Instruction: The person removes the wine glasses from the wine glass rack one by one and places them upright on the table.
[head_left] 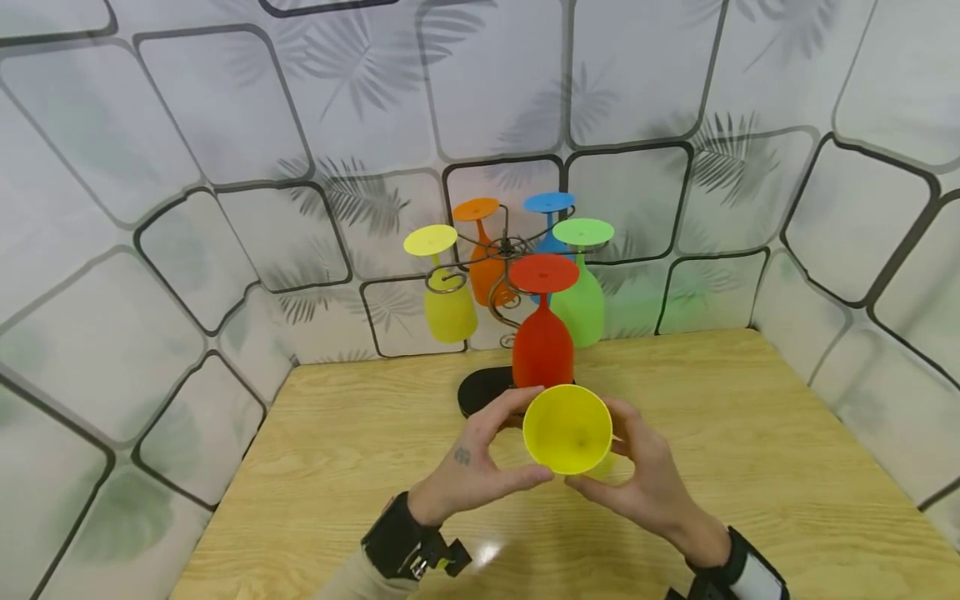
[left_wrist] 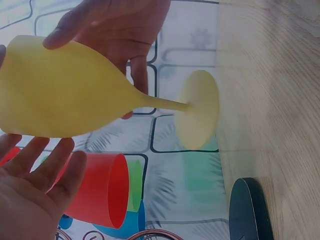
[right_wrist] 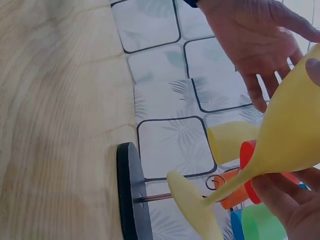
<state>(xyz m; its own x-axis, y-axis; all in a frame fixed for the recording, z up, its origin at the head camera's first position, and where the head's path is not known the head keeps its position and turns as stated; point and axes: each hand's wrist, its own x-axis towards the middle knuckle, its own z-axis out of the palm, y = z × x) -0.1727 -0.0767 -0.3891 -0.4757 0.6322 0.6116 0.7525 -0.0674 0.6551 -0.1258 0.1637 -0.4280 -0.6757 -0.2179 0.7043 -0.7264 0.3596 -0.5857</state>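
Observation:
A yellow goblet (head_left: 567, 429) is held over the wooden table, its open mouth facing the head camera. My left hand (head_left: 480, 462) grips the bowl from the left, with thumb and fingers spread around it. From the other side my right hand (head_left: 648, 475) holds the same bowl. Both wrist views show the stem and round foot (left_wrist: 200, 110) pointing toward the tabletop. Right behind it, a red goblet (head_left: 543, 342) hangs upside down on a metal rack (head_left: 506, 247).
Also upside down on the rack are a yellow-green goblet (head_left: 450, 312), an orange goblet (head_left: 487, 271), a blue goblet (head_left: 550, 202) and a green goblet (head_left: 583, 304). Its black round base (head_left: 480, 392) stands on the wooden table (head_left: 360, 433). Patterned cloth walls (head_left: 360, 92) enclose the table.

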